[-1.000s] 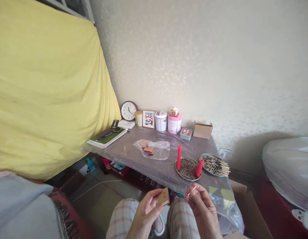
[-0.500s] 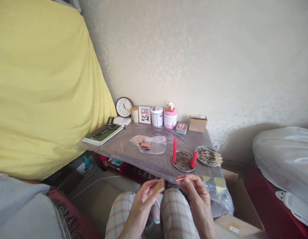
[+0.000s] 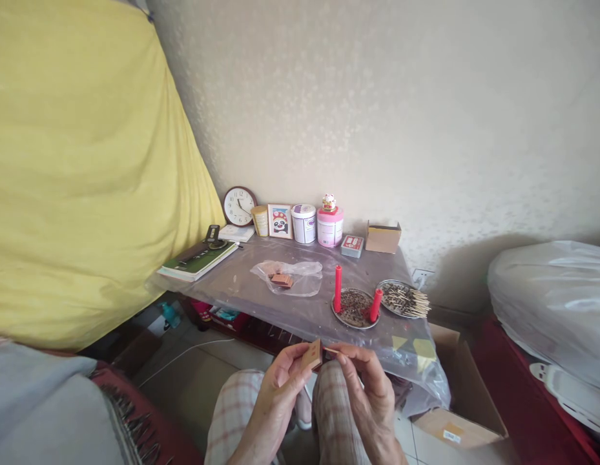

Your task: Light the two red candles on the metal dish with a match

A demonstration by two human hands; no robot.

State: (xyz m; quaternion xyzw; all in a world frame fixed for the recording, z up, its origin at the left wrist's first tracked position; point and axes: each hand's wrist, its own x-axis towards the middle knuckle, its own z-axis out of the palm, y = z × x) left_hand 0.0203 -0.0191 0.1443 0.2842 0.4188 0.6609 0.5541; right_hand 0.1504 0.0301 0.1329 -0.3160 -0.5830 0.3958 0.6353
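Note:
My left hand (image 3: 280, 381) is closed around a small tan matchbox (image 3: 312, 354), held above my knees and turned on its edge. Between the thumb and fingers of my right hand (image 3: 367, 381) is a thin matchstick (image 3: 331, 351). Its far end is at the matchbox's right side; whether it touches I cannot tell. Beyond the hands, two red candles, one taller (image 3: 338, 289) and one shorter (image 3: 376, 305), stand on a round metal plate (image 3: 356, 325). A second plate (image 3: 383, 283) beside it bears many burnt matchsticks (image 3: 411, 301).
More small boxes (image 3: 282, 280) lie in a plastic bag (image 3: 307, 284) on the plastic-covered table (image 3: 232, 290). A clock (image 3: 240, 206), tins (image 3: 304, 225), a framed panda picture (image 3: 280, 222) and an open carton (image 3: 383, 237) line the back. A cardboard box (image 3: 467, 394) stands at the right.
My right hand has moved left with the matchstick, bringing its end up to the matchbox's side. My left hand holds the matchbox nearly in place. The view has shifted slightly.

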